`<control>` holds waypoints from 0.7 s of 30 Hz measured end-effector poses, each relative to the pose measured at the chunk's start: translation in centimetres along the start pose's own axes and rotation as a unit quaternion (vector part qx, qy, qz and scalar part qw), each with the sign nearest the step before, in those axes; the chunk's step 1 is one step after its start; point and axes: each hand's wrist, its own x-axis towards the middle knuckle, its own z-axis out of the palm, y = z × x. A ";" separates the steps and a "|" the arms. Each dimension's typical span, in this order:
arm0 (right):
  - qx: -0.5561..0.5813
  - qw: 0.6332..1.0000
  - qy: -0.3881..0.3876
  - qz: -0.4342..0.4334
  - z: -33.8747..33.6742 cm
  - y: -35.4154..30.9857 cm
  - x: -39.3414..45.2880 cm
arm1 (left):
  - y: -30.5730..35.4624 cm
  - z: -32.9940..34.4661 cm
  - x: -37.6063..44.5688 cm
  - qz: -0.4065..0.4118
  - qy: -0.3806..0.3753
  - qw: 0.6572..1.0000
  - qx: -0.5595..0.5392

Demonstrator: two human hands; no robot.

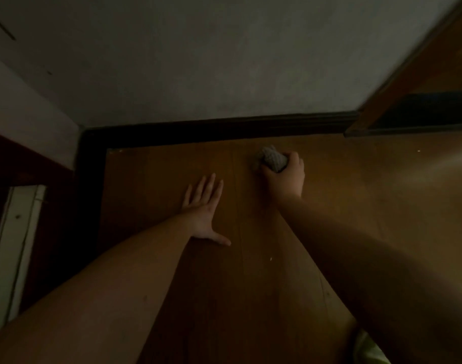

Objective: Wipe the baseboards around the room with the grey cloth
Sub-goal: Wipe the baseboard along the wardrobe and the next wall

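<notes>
i have the grey cloth (273, 160) bunched in my right hand (286, 174), fingers curled round it, and it sits on the wooden floor (356, 206) just short of the dark baseboard (211, 130), not yet touching it as far as i can tell. my left hand (202, 206) lies flat on the floor with fingers straight and spread, further from the baseboard than the cloth, propping me up.

to do this step well, i judge i should push the wad forward until it presses the baseboard's face, then drag it along in one long pass, keeping pressure on the top ledge where dust tends to settle. loosening the bunch a little would probably give more contact.

the baseboard runs below a pale grey wall (224, 61), turns a corner at its left end, and meets a brown wooden door frame (408, 74) at its right end. the light is dim, and a few pale specks lie on the floor.
</notes>
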 end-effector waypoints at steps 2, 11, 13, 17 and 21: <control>0.004 1.000 0.001 0.003 1.3 -0.3 0.0 | 0.1 -0.1 -0.2 0.002 0.000 1.000 0.007; 0.002 0.998 -0.056 -0.037 6.3 -3.3 2.3 | -0.3 0.2 -1.1 -0.013 0.005 1.000 0.005; 0.009 0.999 -0.036 -0.018 5.2 -3.3 4.3 | -0.4 0.1 -0.9 -0.009 0.009 1.000 -0.003; -0.040 0.998 -0.025 -0.039 1.4 -0.7 7.5 | -0.3 0.3 -0.9 -0.006 0.004 1.000 -0.009; -0.067 0.997 -0.002 -0.042 -1.9 1.5 9.5 | -0.4 0.4 -0.9 -0.019 -0.008 1.000 -0.008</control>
